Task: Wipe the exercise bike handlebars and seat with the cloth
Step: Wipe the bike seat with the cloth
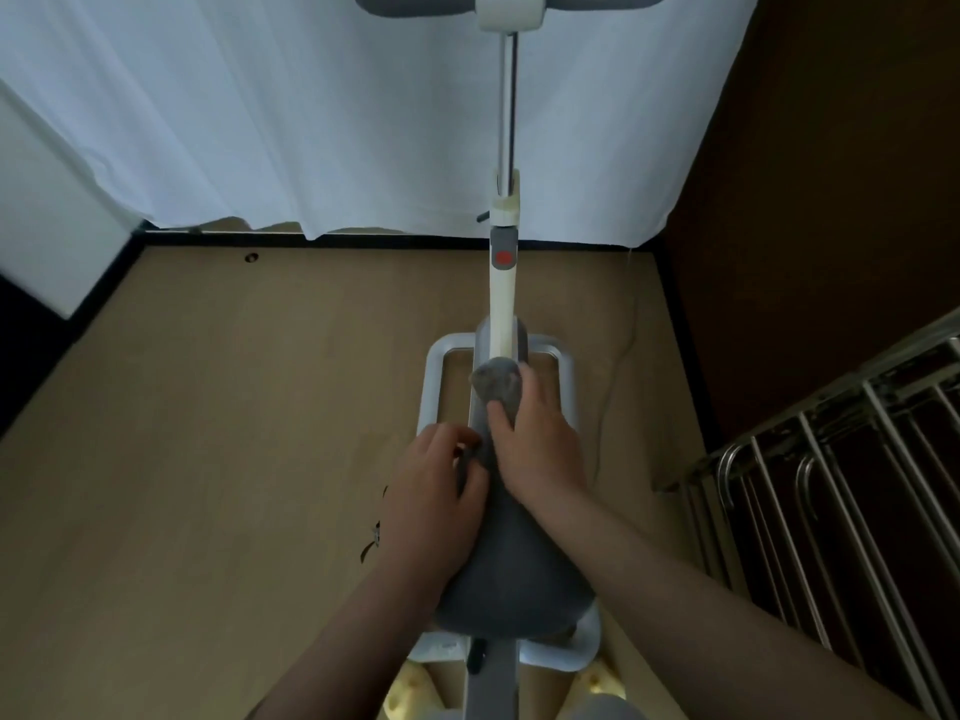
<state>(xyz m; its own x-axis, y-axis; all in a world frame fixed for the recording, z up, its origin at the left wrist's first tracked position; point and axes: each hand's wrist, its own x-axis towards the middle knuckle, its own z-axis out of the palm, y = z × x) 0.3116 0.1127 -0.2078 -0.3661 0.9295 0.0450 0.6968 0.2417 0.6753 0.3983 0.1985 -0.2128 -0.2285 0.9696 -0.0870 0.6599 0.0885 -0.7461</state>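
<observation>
The seat [511,579] of the exercise bike is being wiped, so the seat step is judged to be in hand. The grey cloth [497,384] is bunched over the narrow nose of the seat, and it is gripped by the right hand [537,444], whose thumb and fingers are curled round the wad. The left hand [441,485] is laid just beside the right, on the left flank of the nose, its fingers bent against the seat; a fold of cloth may be pinched under them, but this cannot be told for certain. The two hands are close together, nearly touching, with the broad rear of the seat lying beneath the wrists, nearer the person.

Beyond the hands the white upright post [503,283] with its red button is seen rising away, and the handlebars [509,2] are found well past it at the far top of the view, only partly in frame and untouched by either hand. To the right of the right forearm a metal rack [841,491] is stood on the floor; a white curtain [311,122] is hung far ahead.

For the next move, the cloth would probably need to be drawn back from the nose along the saddle toward the wide rear, with pressure kept through the right hand while the seat is steadied by the left. Whether the handlebars have been cleaned cannot be judged from here
</observation>
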